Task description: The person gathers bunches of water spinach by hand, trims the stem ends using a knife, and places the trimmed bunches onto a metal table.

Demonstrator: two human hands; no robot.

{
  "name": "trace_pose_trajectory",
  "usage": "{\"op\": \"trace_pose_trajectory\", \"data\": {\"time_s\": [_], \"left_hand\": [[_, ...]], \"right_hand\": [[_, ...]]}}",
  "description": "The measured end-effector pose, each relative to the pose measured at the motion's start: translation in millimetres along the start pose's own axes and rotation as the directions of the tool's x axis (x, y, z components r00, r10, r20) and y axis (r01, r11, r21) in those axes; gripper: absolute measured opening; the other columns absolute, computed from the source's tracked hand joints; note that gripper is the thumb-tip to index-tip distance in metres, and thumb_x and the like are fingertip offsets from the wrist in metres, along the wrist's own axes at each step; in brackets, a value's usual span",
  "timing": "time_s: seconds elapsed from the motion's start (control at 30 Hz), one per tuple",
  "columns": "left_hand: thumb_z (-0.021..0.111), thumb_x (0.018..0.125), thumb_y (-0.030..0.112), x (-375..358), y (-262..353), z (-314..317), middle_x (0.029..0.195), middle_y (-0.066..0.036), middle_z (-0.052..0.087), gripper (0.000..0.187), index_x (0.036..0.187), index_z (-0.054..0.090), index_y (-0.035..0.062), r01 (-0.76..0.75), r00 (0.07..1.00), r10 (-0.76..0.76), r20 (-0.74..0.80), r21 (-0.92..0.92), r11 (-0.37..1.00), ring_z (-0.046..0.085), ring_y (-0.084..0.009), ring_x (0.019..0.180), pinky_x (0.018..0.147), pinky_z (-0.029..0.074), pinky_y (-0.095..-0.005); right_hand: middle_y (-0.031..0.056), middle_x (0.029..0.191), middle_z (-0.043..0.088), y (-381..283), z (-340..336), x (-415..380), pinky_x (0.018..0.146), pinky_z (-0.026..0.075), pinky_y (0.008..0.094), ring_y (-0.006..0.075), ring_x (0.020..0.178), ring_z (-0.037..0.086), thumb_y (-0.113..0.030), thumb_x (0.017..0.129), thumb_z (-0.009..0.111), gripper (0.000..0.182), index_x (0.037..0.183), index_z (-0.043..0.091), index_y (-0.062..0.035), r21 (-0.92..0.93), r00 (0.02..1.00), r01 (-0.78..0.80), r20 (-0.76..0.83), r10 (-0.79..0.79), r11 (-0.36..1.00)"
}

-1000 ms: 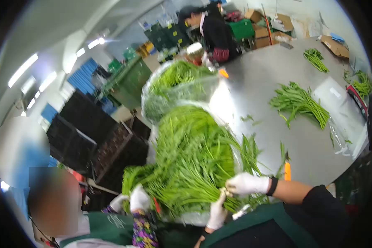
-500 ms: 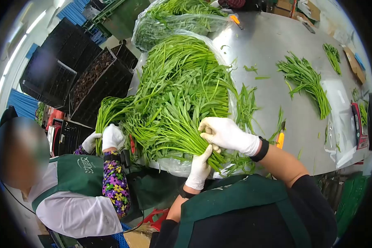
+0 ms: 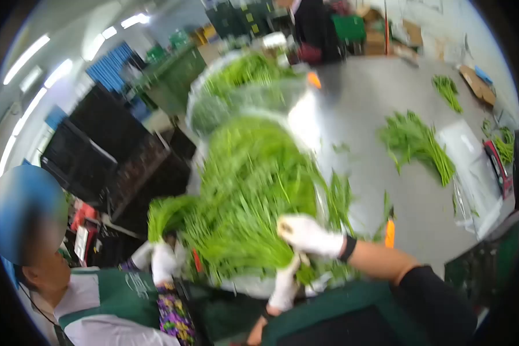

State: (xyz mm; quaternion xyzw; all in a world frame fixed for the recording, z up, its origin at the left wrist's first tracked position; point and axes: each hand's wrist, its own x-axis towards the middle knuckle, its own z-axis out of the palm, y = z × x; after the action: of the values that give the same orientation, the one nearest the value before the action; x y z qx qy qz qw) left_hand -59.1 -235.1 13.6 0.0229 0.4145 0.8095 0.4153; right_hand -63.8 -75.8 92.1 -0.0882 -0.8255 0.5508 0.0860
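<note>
A big heap of leafy water spinach [image 3: 254, 179] lies on clear plastic at the table's left side. At its near edge my gloved left hand [image 3: 285, 284] is closed around the stem ends of a bunch of water spinach [image 3: 254, 251]. My gloved right hand [image 3: 314, 235] is just above and to the right of the stems, its fingers curled together. Blur hides what, if anything, they pinch. An orange-handled knife [image 3: 390, 232] lies on the table right of my right hand.
A co-worker [image 3: 115, 294] at my left holds greens in gloved hands. Another bag of greens [image 3: 242, 81] stands behind the heap. Trimmed bunches [image 3: 421, 144] and a plastic sheet [image 3: 473, 173] lie on the metal table [image 3: 363, 173]. Black crates [image 3: 104, 132] stand at left.
The view has tilted up, so everything sits lower and more of the room shows, with blur. My left hand keeps its hold; my right hand stays close to the stems.
</note>
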Motion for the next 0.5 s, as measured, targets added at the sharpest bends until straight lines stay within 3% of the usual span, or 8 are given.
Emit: {"op": "trace_pose_trajectory", "data": {"time_s": [0.03,0.07,0.17,0.23,0.33,0.4,0.43,0.5], "left_hand": [[0.058,0.092,0.010,0,1,-3,0.090,-0.006,0.061,0.018,0.108,0.057,0.0020,0.040,0.998,-0.040,-0.039,-0.010,0.999,0.058,-0.0167,0.083,0.074,0.049,-0.0297],[0.058,0.092,0.009,0,1,2,0.093,-0.006,0.060,0.021,0.112,0.055,0.0021,-0.008,0.998,0.006,-0.057,-0.039,0.999,0.058,-0.0167,0.085,0.076,0.050,-0.0303],[0.058,0.093,0.011,6,-2,-3,0.096,-0.005,0.055,0.026,0.117,0.050,0.0049,-0.017,0.998,0.012,-0.058,-0.082,0.996,0.055,-0.0163,0.085,0.079,0.048,-0.0308],[0.060,0.092,0.012,7,1,1,0.099,-0.005,0.055,0.029,0.118,0.050,0.0050,-0.059,0.998,0.060,0.005,-0.095,0.994,0.055,-0.0161,0.086,0.079,0.048,-0.0308],[0.062,0.091,0.011,7,5,5,0.093,-0.007,0.061,0.026,0.114,0.053,0.0030,-0.088,0.996,0.086,-0.026,-0.067,0.994,0.059,-0.0162,0.081,0.076,0.050,-0.0293],[0.063,0.089,0.008,6,6,8,0.086,-0.008,0.065,0.021,0.109,0.057,0.0011,-0.049,0.996,0.047,-0.079,-0.018,0.999,0.062,-0.0166,0.075,0.071,0.051,-0.0271],[0.064,0.089,0.007,9,3,4,0.086,-0.008,0.066,0.021,0.108,0.058,0.0007,-0.034,0.998,0.030,-0.059,-0.063,0.997,0.063,-0.0169,0.075,0.070,0.051,-0.0269],[0.064,0.089,0.010,9,4,5,0.086,-0.006,0.062,0.021,0.107,0.058,0.0017,-0.041,0.995,0.040,-0.087,-0.012,0.999,0.060,-0.0166,0.078,0.073,0.049,-0.0281]], "right_hand": [[0.0115,0.071,0.063,-16,-10,-4,0.055,0.050,0.0335,0.0201,0.061,0.064,-0.022,0.093,0.051,0.015,0.089,0.058,-0.0082,0.162,0.973,-0.212,0.121,0.194,0.964],[0.0099,0.074,0.064,-13,-13,-4,0.053,0.049,0.0287,0.0165,0.059,0.063,-0.019,0.094,0.050,0.014,0.090,0.056,-0.0068,0.257,0.960,-0.259,0.170,0.221,0.931],[0.0086,0.079,0.066,12,-7,-1,0.051,0.048,0.0235,0.0133,0.053,0.060,-0.016,0.098,0.046,0.014,0.094,0.052,-0.0038,0.580,0.970,-0.228,0.207,0.130,0.782],[0.0081,0.076,0.066,10,-18,-7,0.050,0.047,0.0221,0.0128,0.054,0.061,-0.018,0.099,0.044,0.017,0.097,0.051,-0.0028,0.630,0.924,-0.349,0.353,0.144,0.694],[0.0055,0.071,0.064,17,-27,-12,0.049,0.045,0.0212,0.0108,0.053,0.058,-0.018,0.098,0.046,0.016,0.097,0.051,-0.0025,0.556,0.911,-0.350,0.389,0.137,0.754],[0.0028,0.066,0.061,27,-32,-17,0.049,0.043,0.0220,0.0084,0.052,0.054,-0.018,0.096,0.050,0.016,0.094,0.055,-0.0017,0.285,0.878,-0.364,0.424,0.224,0.887],[0.0028,0.066,0.061,28,-36,-19,0.049,0.043,0.0220,0.0084,0.052,0.054,-0.018,0.096,0.050,0.016,0.094,0.055,-0.0017,0.283,0.878,-0.358,0.426,0.218,0.890],[0.0023,0.064,0.058,28,-48,-26,0.053,0.045,0.0257,0.0094,0.055,0.053,-0.019,0.091,0.057,0.018,0.091,0.059,-0.0006,0.012,0.920,-0.273,0.294,0.258,0.962]]}}
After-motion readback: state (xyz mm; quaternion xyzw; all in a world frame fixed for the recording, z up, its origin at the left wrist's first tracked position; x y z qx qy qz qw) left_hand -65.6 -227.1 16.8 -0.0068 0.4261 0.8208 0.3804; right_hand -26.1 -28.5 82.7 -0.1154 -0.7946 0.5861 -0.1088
